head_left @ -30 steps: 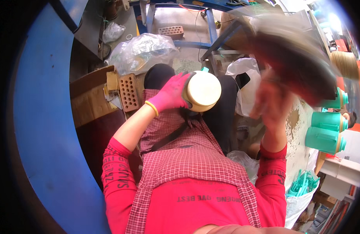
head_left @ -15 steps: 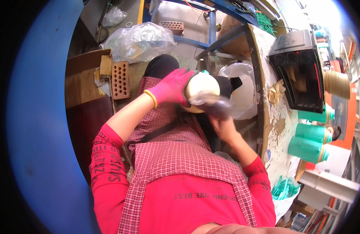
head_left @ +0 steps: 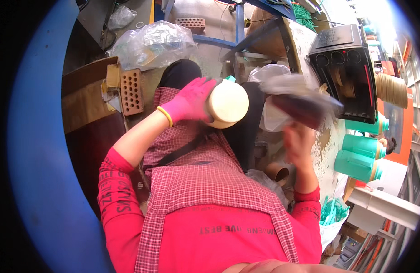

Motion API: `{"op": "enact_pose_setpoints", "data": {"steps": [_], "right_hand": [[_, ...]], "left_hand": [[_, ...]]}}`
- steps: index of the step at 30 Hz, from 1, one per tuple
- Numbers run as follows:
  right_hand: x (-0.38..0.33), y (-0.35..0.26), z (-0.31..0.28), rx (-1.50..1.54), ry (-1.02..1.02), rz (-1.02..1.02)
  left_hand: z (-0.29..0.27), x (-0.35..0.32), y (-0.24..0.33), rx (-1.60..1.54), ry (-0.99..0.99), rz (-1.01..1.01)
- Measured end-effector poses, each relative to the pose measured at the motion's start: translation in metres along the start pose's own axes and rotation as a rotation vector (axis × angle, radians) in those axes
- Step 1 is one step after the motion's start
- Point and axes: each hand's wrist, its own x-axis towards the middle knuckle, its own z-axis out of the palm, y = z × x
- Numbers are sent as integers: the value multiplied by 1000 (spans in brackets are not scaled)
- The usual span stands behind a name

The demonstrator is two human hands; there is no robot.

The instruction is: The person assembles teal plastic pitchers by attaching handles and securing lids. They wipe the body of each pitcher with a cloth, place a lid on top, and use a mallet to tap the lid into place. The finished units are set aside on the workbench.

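Note:
My left hand (head_left: 189,101), in a pink glove, grips the side of a round cream-coloured piece (head_left: 228,104) at my lap. A small green part (head_left: 230,78) shows at its far edge. The rest of the round piece is hidden below its flat face. To the right, my bare right hand (head_left: 299,142) is closed around the near end of a dark red-black object (head_left: 297,110) with pale, see-through material along its top. Motion smears this object, and its kind cannot be told. It is apart from the round piece, near the bench edge.
A black oven-like box (head_left: 342,73) stands on the worn bench (head_left: 326,139) at right, beside a tan ribbed roll (head_left: 391,92) and green containers (head_left: 355,164). At left are a hollow brick (head_left: 131,92) and cardboard box (head_left: 87,93). Plastic bags (head_left: 151,45) lie ahead.
My right hand has swung right with the dark object, away from the round piece, whose flat face now shows fully. The left hand keeps its hold. The whole view has shifted slightly.

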Motion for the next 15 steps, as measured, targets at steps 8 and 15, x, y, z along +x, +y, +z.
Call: {"op": "enact_pose_setpoints", "data": {"steps": [8,15], "right_hand": [[-26,61,72,-73,-280,11],[-69,219,-48,-104,603,178]], "left_hand": [[-18,0,12,-99,-58,6],[-27,35,71,425,-120,420]]}}
